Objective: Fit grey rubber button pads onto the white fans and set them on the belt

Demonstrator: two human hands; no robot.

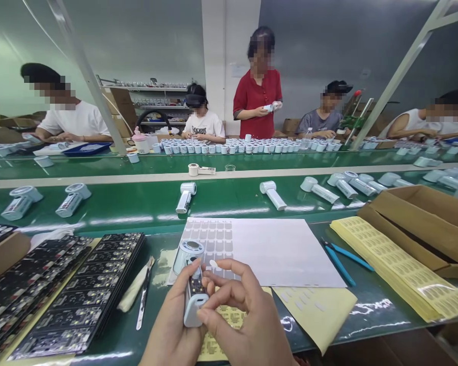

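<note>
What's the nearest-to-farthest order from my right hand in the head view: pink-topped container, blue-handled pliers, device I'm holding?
1. Device you're holding: touched by your right hand.
2. Blue-handled pliers: out to the right.
3. Pink-topped container: far side, left.

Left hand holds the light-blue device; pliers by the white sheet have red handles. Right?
No: in the head view, the pliers by the white sheet are blue-handled, not red-handled. The left hand does hold the light-blue device.
</note>
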